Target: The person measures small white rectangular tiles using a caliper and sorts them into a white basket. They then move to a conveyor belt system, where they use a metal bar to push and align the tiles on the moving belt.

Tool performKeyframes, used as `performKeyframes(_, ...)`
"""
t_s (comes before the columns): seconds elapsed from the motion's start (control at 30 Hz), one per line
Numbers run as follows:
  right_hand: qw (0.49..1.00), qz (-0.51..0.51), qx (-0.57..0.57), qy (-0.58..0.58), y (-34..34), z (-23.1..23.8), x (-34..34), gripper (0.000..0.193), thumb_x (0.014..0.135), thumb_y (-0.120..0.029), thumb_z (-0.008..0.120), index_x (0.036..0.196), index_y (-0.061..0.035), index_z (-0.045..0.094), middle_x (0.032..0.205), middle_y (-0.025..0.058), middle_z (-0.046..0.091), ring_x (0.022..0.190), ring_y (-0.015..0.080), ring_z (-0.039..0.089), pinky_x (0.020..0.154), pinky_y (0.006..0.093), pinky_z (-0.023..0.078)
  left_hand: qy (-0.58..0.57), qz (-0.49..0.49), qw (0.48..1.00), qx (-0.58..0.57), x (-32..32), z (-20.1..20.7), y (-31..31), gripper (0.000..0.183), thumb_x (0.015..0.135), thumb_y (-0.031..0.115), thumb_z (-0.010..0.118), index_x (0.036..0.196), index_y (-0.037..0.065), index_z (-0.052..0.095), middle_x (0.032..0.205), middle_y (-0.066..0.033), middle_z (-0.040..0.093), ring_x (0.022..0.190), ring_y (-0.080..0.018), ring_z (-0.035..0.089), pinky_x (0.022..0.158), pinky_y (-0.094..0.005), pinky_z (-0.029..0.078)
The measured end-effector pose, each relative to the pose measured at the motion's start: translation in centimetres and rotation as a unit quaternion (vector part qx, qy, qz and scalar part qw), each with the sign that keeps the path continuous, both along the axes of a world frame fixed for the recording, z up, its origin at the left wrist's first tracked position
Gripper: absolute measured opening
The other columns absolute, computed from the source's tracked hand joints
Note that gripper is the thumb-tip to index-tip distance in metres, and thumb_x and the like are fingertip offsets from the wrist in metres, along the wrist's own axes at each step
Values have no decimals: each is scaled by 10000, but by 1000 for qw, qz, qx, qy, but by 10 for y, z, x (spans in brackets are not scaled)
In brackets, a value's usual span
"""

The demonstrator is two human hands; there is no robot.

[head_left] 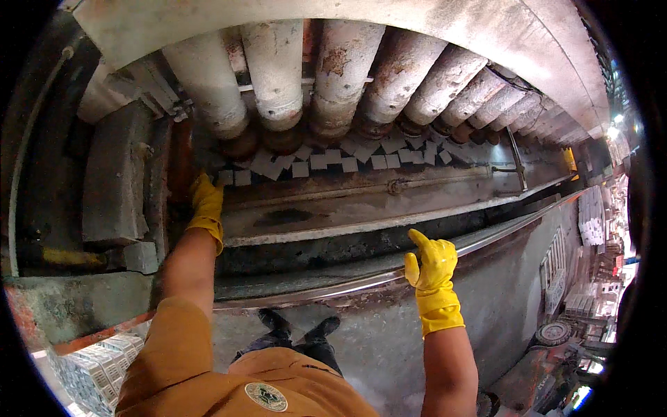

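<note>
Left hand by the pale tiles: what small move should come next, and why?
Probably close the left hand on the nearest pale tile: that hand is right beside it, while the right hand, holding nothing, is well away from the tiles.

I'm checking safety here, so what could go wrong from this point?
The gloved left hand could get caught if the nearby thick cylinders move. The pale tiles lie close together at uneven angles, so their edges might chip if they shift.
</note>
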State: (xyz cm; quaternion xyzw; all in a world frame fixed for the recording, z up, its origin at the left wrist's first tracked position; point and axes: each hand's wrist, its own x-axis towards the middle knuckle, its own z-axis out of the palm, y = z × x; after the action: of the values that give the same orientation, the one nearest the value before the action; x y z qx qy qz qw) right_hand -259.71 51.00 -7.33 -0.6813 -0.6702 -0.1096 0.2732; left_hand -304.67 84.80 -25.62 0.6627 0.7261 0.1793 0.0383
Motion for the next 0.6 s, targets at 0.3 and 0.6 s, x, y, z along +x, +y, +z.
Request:
performKeyframes(0.3, 1000, 13, 27, 0, -44, -19, 0, 423, 808, -400, 702, 1065, -69, 764, 550, 29, 538, 511, 272, 543, 574, 421, 422, 85, -30, 992, -83, 8, 5, -37, 536, 882, 399, 718, 1329, 112, 651, 1326, -167, 659, 1269, -353, 595, 1065, -473, 474)
performKeyframes(0.6, 998, 20, 53, -11, -84, -27, -2, 412, 787, -363, 707, 1067, -65, 760, 578, 50, 561, 528, 291, 554, 578, 424, 432, 8, 1, 990, -140, 26, 51, -87, 570, 873, 414, 713, 1339, 94, 638, 1386, -190, 623, 1291, -390, 571, 1097, -486, 447)
